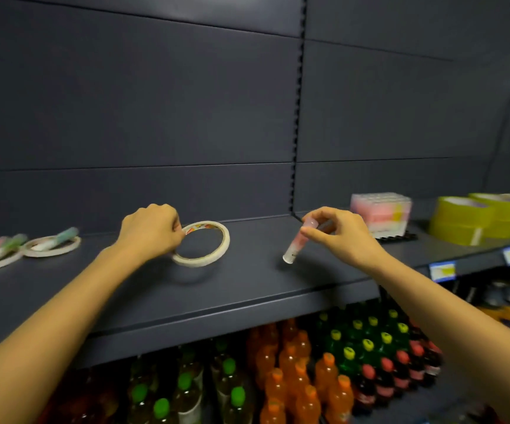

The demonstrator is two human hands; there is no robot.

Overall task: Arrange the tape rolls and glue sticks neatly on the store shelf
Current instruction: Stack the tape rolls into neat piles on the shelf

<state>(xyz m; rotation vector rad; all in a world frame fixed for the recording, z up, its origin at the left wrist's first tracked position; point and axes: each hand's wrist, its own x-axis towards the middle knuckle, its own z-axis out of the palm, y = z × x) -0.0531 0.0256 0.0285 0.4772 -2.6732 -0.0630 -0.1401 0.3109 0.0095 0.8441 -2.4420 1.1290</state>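
My left hand [152, 231] pinches the left rim of a thin white tape roll [214, 254], held tilted just above the dark shelf [247, 289]. To its right, my right hand [339, 234] pinches the top of a pink and white glue stick [296, 246], which slants down toward the shelf. At the far left lie two more white tape rolls [52, 248] flat on the shelf, each with a glue stick [61, 237] lying across it.
A wrapped pink pack [380, 214] stands on the shelf to the right, with wide yellow-green tape rolls [461, 220] beyond it. Blue price tags [442, 270] hang on the shelf edge. Rows of drink bottles [302, 371] fill the shelf below.
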